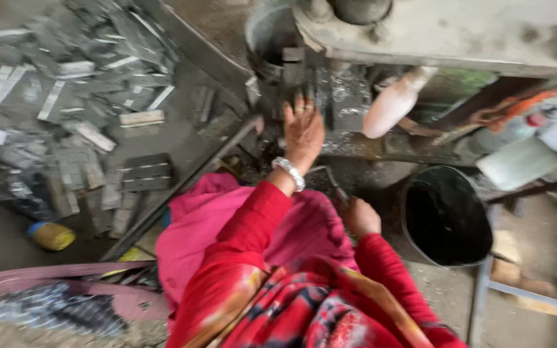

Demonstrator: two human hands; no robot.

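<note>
Reaching up, left hand (303,132) lies spread, fingers flat on a dark metal block (314,80) under the press (420,29). Right hand (359,218) is closed on a thin tool (330,179) beside the black bucket (446,216).

A dark, flat metal piece (304,77) stands upright against the grey machine, blurred, fingertips resting on it.
</note>
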